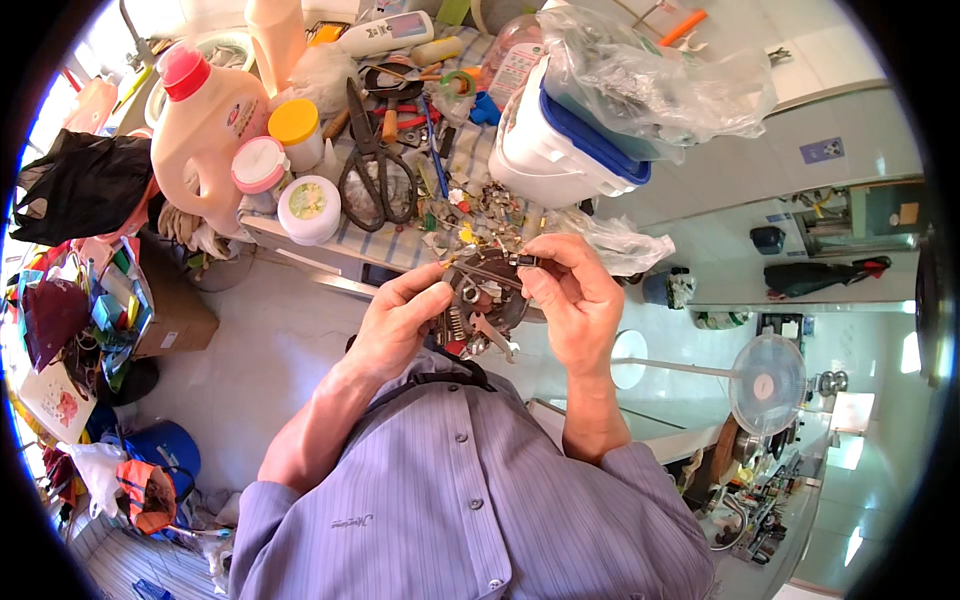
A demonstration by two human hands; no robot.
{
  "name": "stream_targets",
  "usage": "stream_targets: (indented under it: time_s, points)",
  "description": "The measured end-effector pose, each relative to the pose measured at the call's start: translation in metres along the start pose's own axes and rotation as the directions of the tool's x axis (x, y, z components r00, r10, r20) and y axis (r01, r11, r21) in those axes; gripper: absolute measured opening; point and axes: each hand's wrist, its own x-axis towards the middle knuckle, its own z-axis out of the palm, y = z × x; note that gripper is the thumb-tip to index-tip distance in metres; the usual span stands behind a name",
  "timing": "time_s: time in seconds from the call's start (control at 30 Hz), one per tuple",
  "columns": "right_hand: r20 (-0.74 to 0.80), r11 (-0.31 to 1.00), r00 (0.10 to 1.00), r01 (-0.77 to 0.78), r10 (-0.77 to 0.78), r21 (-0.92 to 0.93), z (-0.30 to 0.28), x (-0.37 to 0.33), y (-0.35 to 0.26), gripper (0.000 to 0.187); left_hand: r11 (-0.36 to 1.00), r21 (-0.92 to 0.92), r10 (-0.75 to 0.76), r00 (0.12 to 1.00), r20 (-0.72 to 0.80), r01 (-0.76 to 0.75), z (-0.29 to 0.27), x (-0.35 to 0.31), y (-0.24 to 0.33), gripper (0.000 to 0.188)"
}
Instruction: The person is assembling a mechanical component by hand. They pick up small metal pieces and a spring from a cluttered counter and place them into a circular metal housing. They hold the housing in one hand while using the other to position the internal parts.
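My left hand [400,318] and my right hand [566,290] are raised close together in front of my chest. Between them they pinch a thin metal rod with a small dark part at its right end [500,268]; the left fingertips hold its left end, the right thumb and forefinger hold the dark end. Just below the hands sits a round dark tray [487,302] holding springs, small metal pieces and a little spanner. I wear a striped grey shirt.
A cluttered table [400,240] with a checked cloth carries large black shears [375,165], a peach detergent jug [205,130], small jars, pliers, a white bucket with a blue rim [560,150] and plastic bags. Boxes and bags lie at left; a standing fan [765,385] at right.
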Motion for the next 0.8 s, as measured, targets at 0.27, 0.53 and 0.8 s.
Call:
stream_targets:
  time_s: [0.27,0.53,0.8]
  points:
    - [0.03,0.965,0.998,-0.065,0.059,0.254,0.005,-0.001,-0.005,0.021,1.0,-0.017,-0.014,1.0,0.021,0.014,-0.007,-0.001,0.006,0.041]
    - [0.01,0.965,0.997,-0.083,0.083,0.248,0.008,0.001,0.002,0.023,0.998,-0.058,-0.018,1.0,-0.002,0.018,-0.01,-0.001,0.008,0.043]
    - [0.042,0.937,0.991,-0.134,0.127,0.323,0.007,0.004,0.009,0.023,0.999,-0.048,-0.008,1.0,-0.008,0.008,-0.013,0.001,0.007,0.042]
